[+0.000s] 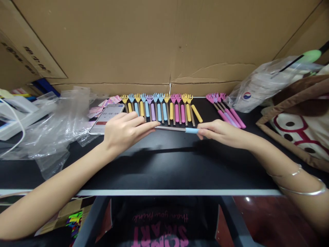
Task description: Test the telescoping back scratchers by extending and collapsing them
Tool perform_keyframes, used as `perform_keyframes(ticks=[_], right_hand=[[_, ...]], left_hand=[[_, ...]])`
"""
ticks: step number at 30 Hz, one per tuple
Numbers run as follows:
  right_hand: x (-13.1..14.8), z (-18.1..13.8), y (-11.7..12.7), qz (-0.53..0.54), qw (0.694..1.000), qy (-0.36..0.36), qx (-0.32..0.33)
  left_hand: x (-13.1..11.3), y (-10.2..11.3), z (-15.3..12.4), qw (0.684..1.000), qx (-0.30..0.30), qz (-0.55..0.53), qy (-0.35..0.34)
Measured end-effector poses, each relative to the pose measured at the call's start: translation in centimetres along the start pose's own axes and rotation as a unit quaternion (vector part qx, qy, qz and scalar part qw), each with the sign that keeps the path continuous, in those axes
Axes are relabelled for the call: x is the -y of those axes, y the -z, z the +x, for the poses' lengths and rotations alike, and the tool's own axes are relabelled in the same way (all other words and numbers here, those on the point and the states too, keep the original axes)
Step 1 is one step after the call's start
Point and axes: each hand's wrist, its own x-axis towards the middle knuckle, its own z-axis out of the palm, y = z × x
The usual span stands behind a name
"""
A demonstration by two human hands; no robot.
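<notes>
A back scratcher point(171, 128) with a metal rod and light blue grip is held level above the black table, between both my hands. My left hand point(128, 126) is closed round its left end, so the claw head does not show. The fingers of my right hand point(218, 133) pinch the end of the blue grip. Just behind stands a row of claw-headed rods point(155, 97) in yellow, blue, purple and pink, with loose coloured grips point(171, 111) lying among them. Farther right lie several pink and purple back scratchers point(226, 109) with grips on.
A phone point(108, 118) with a running timer lies behind my left hand, beside clear plastic bags point(61, 127). At the right are a bagged cup point(250, 92) and a brown-edged cloth bag point(295, 127). Cardboard point(154, 41) walls the back; the table's pale edge point(174, 192) runs in front.
</notes>
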Motion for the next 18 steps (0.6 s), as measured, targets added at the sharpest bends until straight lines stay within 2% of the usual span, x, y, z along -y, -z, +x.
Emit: perform_keyframes(ticks=[3,5,12,18], right_hand=[[0.0,0.0,0.0,0.070,0.995,0.008,0.077],[0.0,0.0,-0.2,0.073,0.994,0.005,0.083],[-0.1,0.3,-0.6,-0.009,0.999,-0.034,0.027],[0.1,0.2,-0.5,-0.123,0.991,-0.039,-0.043]], left_hand=[[-0.2,0.3,0.2,0.999,-0.023,0.004,-0.031],[-0.2,0.2,0.3,0.999,-0.021,-0.002,-0.036],[0.3,-0.7,-0.2,0.994,0.077,-0.080,0.011],[0.2,-1.1,-0.7,0.971,0.168,-0.153,0.081]])
